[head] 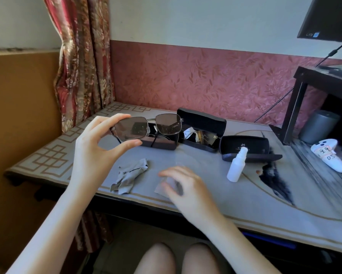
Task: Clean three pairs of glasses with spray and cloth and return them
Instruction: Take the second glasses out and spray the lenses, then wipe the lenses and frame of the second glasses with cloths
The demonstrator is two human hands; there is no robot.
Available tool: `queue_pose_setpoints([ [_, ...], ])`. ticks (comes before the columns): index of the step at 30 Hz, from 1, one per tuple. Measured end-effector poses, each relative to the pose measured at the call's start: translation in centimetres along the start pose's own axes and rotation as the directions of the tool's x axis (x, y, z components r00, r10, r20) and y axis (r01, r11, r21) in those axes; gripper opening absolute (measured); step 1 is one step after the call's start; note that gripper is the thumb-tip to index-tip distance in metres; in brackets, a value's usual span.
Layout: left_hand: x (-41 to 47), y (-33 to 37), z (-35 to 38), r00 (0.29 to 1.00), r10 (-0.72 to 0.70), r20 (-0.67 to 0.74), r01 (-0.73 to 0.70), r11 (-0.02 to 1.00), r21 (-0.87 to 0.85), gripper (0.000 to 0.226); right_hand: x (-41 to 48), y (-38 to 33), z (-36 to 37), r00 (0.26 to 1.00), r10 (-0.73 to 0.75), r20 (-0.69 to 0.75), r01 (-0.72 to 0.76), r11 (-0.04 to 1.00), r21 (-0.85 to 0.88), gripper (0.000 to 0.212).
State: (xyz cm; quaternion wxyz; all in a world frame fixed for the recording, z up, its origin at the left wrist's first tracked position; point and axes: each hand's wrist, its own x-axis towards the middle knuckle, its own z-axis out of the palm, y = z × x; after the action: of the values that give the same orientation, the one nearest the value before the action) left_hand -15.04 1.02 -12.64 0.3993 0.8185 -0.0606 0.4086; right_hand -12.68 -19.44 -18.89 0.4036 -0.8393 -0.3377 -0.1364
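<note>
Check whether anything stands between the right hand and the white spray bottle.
Nothing visible does. Only bare table lies between the right hand and the spray bottle; an open case lies behind it.

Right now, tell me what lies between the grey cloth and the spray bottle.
In the head view: the right hand at a small pale sheet, grip blurred; otherwise bare table.

A floral curtain [83, 62] hangs at the table's [245, 204] rear left corner. Pink leaf-patterned wallpaper [205, 76] runs behind its rear edge.
</note>
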Motion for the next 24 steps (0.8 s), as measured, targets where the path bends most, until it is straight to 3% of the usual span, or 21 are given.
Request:
queue_pose_setpoints([
  [6,0.0,-0.6,-0.9,1.0,-0.021,0.004,0.021,1.0,0.019,0.052,3.8,-2.4,4.3,0.97,-0.033,0.241,0.056,0.995,-0.087,0.039],
  [9,-0.1,-1.0,-1.1,0.999,-0.033,0.006,0.033,0.999,0.021,0.053,4.9,-2.4,5.2,0.946,0.006,0.325,0.069,0.973,-0.22,0.033],
  [12,-0.2,-1.1,-1.1,0.999,-0.037,0.008,0.037,0.999,0.008,0.054,5.0,-1.6,5.2,0.961,-0.011,0.275,0.087,0.96,-0.267,0.016],
  [18,0.0,-1.4,-0.7,0.999,-0.041,0.013,0.041,0.999,-0.009,0.054,4.2,0.3,0.5,0.993,0.005,-0.115,-0.015,0.997,-0.082,0.017],
  [21,-0.2,-1.3,-0.2,0.999,-0.045,0.018,0.045,0.999,-0.025,0.054,3.3,2.0,-2.9,0.989,0.047,-0.142,-0.062,0.993,-0.102,0.016],
  [24,-0.4,-1.2,0.4,0.999,-0.045,0.027,0.046,0.998,-0.042,0.054,1.7,3.7,-5.2,0.992,0.129,-0.003,-0.128,0.982,-0.135,0.019],
])
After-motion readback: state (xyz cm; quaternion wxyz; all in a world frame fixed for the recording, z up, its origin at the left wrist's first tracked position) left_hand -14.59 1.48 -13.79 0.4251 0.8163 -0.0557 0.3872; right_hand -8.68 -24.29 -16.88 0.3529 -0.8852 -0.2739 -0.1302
